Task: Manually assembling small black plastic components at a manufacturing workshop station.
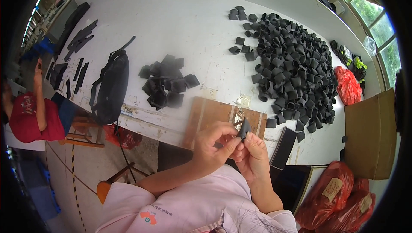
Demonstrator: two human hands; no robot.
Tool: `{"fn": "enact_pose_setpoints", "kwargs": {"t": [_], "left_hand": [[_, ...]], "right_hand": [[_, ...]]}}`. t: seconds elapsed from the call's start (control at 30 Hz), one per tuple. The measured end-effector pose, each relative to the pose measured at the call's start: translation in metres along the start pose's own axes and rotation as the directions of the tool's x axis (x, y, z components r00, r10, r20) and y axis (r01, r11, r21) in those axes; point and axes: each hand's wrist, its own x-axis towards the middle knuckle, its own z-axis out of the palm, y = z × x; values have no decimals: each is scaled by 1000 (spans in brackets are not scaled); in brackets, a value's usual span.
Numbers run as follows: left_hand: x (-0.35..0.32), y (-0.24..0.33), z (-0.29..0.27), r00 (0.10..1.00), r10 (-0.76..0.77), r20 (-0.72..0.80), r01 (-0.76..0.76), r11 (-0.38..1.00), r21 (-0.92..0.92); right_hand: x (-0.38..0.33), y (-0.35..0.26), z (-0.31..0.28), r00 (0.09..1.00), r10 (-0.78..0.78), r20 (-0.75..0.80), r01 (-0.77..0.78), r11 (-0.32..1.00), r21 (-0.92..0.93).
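Nearest: both hands meet in front of the chest, fingertips almost together. Left hand (pixel 212 145) pinches a small black piece (pixel 244 128) between thumb and fingers; right hand (pixel 255 153) grips its lower end. Piece is off the surface, bent or folded, held above the near edge of a wooden board (pixel 207 115). Fingers hide part of it; exact fold cannot be told.

Step in hand, as judged: shaping or joining the piece by hand. Next move seems to call for a firm pinch from both sides, edges kept lined up before either lets go.

Just right of the board: a dark, flat rectangular object (pixel 283 148) on the tabletop (pixel 201 31).

Farther: flat black pieces (pixel 167 78) in a loose pile, left; a large heap of black loops (pixel 296 61), right, many with open ends. Likely the flat ones are unworked, the loops finished.
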Motion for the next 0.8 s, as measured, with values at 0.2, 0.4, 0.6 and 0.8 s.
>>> {"fn": "enact_pose_setpoints", "kwargs": {"t": [0.2,0.4,0.6,0.8], "left_hand": [[-1,-6,-4,998,-36,-53,44,987,156],[-3,1,-7,998,-25,58,8,959,283],[-11,-15,-2,933,358,20,-300,746,595],[-14,-36,-24,960,245,-133,-149,855,498]], "right_hand": [[-9,1,-10,846,-514,145,336,303,-892],[-3,2,-2,681,-631,372,592,175,-786],[11,9,-10,265,-475,839,493,-681,-541],[18,-15,-18,353,-665,658,482,-474,-737]]}}
